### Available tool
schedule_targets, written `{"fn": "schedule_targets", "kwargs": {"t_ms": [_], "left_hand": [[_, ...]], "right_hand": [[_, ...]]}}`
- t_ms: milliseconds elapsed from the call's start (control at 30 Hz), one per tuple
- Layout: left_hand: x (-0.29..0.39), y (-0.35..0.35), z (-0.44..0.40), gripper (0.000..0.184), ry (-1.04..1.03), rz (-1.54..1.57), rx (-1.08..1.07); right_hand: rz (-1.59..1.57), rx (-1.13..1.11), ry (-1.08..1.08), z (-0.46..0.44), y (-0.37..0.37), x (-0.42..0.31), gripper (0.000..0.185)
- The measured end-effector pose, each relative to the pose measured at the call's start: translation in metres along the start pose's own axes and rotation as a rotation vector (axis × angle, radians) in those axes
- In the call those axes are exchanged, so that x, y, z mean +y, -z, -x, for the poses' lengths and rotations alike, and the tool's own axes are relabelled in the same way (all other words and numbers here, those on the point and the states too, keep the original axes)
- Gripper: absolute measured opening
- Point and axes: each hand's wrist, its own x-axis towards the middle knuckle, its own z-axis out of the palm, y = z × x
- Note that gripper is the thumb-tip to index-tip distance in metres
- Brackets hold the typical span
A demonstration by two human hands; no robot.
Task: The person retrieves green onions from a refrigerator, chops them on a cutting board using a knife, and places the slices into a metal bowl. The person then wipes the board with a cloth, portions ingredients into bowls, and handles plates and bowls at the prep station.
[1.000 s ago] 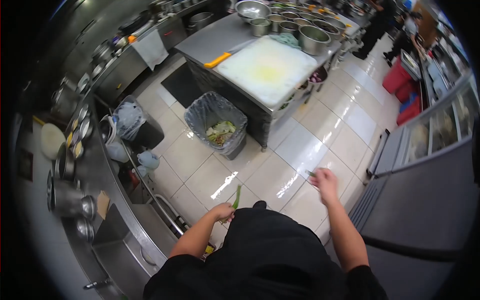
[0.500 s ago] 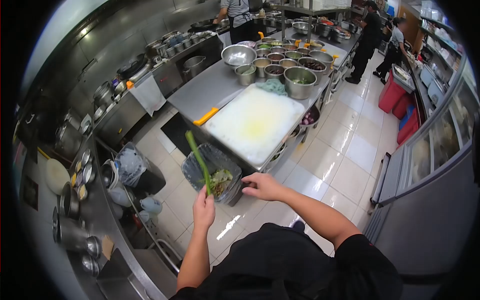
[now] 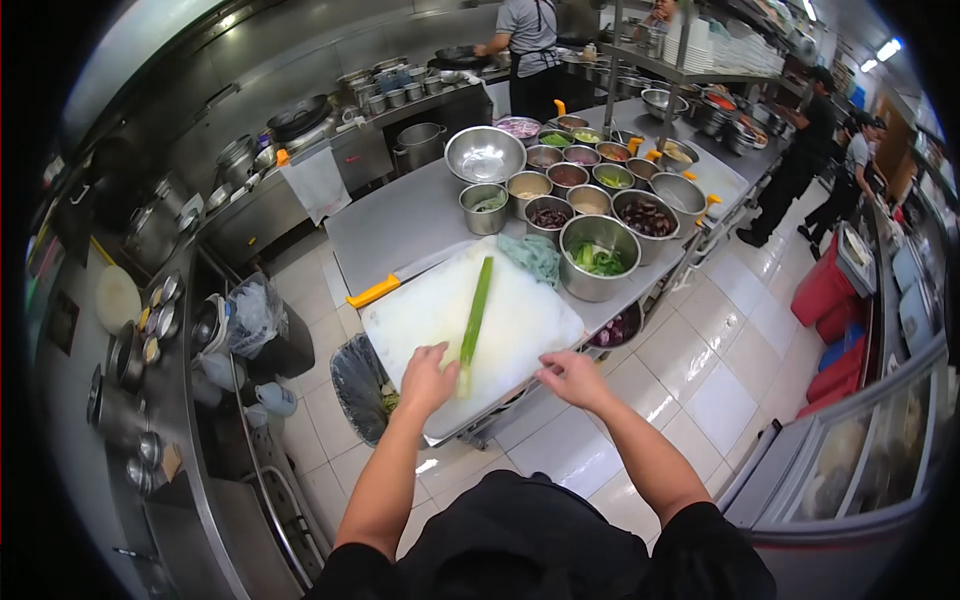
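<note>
A long green celery stalk [image 3: 477,320] lies lengthwise on the white cutting board [image 3: 410,325], its pale end toward me. My left hand [image 3: 428,380] is just left of that pale end, fingers extended and not wrapped round it. Over the board's right front edge, my right hand [image 3: 572,380] is loosely bent with nothing seen in it. A knife's orange handle [image 3: 373,291] sticks out at the board's left back corner, its blade along the back edge. A green cloth [image 3: 530,258] is bunched against the far side of the board.
Metal pots, one with cut greens [image 3: 600,260], and a large steel bowl [image 3: 485,155] crowd the counter behind the board. A lined trash bin [image 3: 358,375] stands below its left side. Two people work at the right; another stands at the stove.
The celery stalk went from my left hand above the trash bin onto the cutting board. Both hands moved forward to the board, and the left let go.
</note>
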Motion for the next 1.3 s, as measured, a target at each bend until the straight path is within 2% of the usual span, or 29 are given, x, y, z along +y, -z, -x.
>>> {"fn": "schedule_targets", "kwargs": {"t_ms": [67,133,200,300,367,400,433,467,500,600,633,700,767,867,900,967,1000,1033,1100,1200,1300], "left_hand": [[-0.014,0.017,0.019,0.044,0.06,0.03,0.054],[-0.056,0.022,0.041,0.043,0.193,0.015,0.127],[-0.109,0.025,0.065,0.041,0.336,0.017,0.161],[-0.118,0.055,0.078,0.041,0.536,0.028,0.201],[-0.125,0.062,0.056,0.04,0.423,-0.102,0.231],[-0.105,0.072,0.035,0.039,0.408,-0.056,0.249],[-0.12,0.066,0.017,0.038,0.285,-0.097,0.293],[-0.104,0.073,-0.007,0.038,0.314,-0.085,0.271],[-0.104,0.069,-0.029,0.038,0.221,-0.077,0.31],[-0.104,0.058,-0.096,0.039,0.171,-0.049,0.254],[-0.115,0.048,-0.118,0.04,0.147,-0.095,0.23],[-0.138,0.03,-0.157,0.04,0.086,-0.21,0.195],[-0.151,0.017,-0.184,0.04,0.019,-0.341,0.174],[-0.167,0.003,-0.201,0.038,0.006,-0.45,0.12],[-0.168,0.003,-0.207,0.037,0.047,-0.406,0.028],[-0.169,0.007,-0.224,0.036,0.134,-0.315,-0.147],[-0.169,0.006,-0.228,0.036,0.117,-0.303,-0.158],[-0.17,0.007,-0.232,0.036,0.108,-0.292,-0.165],[-0.17,0.013,-0.23,0.037,0.091,-0.304,-0.163],[-0.163,0.034,-0.223,0.037,0.081,-0.297,-0.098],[-0.152,0.065,-0.192,0.038,0.081,-0.202,0.061]], "right_hand": [[0.015,0.108,0.083,-0.032,0.03,-0.004,0.036],[0.061,0.196,0.177,-0.066,0.059,-0.009,0.033],[0.062,0.226,0.164,-0.095,0.077,-0.01,0.029],[0.108,0.188,0.213,-0.117,0.069,-0.015,0.026],[0.217,0.056,0.299,-0.12,0.044,-0.017,0.022],[0.261,-0.017,0.389,-0.121,0.029,-0.02,0.021],[0.3,-0.091,0.478,-0.12,0.012,-0.022,0.021],[0.34,-0.162,0.569,-0.118,-0.004,-0.025,0.02],[0.342,-0.261,0.559,-0.116,-0.017,-0.029,0.022],[0.407,-0.197,0.696,-0.118,-0.05,-0.027,0.026],[0.431,-0.212,0.635,-0.121,-0.053,-0.03,0.03],[0.431,-0.075,0.597,-0.131,-0.043,-0.031,0.031],[0.432,0.112,0.556,-0.153,-0.013,-0.022,0.026],[0.5,0.2,0.382,-0.167,0.033,-0.036,0.016],[0.468,0.215,0.506,-0.171,0.03,-0.042,0.007],[0.388,-0.027,0.607,-0.173,-0.001,-0.051,0.005],[0.338,-0.097,0.652,-0.173,-0.028,-0.054,0.005],[0.436,-0.206,0.649,-0.169,-0.051,-0.069,0.009],[0.507,-0.372,0.577,-0.172,-0.097,-0.074,0.011],[0.625,-0.426,0.496,-0.173,-0.134,-0.068,0.012],[0.622,-0.46,0.57,-0.172,-0.139,-0.068,0.015]]}}
